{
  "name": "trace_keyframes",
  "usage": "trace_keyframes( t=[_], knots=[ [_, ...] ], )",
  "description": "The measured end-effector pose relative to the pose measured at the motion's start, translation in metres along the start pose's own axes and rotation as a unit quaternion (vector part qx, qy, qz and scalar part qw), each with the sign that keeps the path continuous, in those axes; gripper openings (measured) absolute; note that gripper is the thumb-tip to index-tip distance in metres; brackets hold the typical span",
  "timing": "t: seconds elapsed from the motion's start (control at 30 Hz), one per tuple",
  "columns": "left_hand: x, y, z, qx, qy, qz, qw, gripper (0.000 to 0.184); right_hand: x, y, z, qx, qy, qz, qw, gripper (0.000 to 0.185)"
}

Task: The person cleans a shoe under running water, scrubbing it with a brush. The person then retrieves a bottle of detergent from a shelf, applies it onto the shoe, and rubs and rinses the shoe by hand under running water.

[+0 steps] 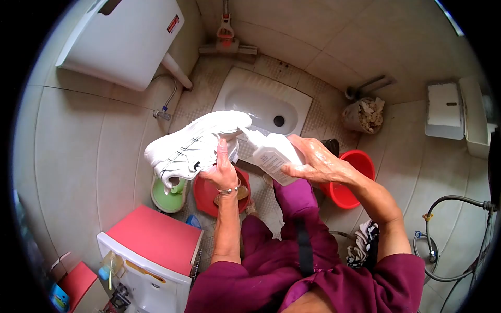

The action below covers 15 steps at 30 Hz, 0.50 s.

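A white sneaker with thin dark lines on its side is held up by my left hand, thumb on the upper and a bracelet at the wrist. My right hand is wrapped round a white plastic bottle with printed text on its label. The bottle is tilted, its narrow nozzle pointing up-left at the sneaker's edge; I cannot tell whether it touches. My right hand looks wet. Below the sneaker stands a red basin, partly hidden by my left hand and forearm.
A squat toilet lies ahead, with a mop behind it. At right are a red bucket and a full waste bin. A green basin and a red-topped washing machine are at left; a hose hangs right.
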State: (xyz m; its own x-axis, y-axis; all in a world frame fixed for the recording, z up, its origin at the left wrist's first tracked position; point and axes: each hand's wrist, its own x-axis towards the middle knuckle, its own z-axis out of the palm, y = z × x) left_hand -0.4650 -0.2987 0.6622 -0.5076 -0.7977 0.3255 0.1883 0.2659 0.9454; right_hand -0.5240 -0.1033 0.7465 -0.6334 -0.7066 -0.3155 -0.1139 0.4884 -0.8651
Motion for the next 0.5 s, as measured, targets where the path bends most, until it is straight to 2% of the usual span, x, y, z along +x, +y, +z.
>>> trace_keyframes(
  t=[0.5],
  knots=[
    [0.003,-0.012,-0.006,0.035,0.008,-0.007,0.999,0.033,0.009,-0.013,-0.002,-0.018,-0.015,0.036,0.999,0.058]
  ],
)
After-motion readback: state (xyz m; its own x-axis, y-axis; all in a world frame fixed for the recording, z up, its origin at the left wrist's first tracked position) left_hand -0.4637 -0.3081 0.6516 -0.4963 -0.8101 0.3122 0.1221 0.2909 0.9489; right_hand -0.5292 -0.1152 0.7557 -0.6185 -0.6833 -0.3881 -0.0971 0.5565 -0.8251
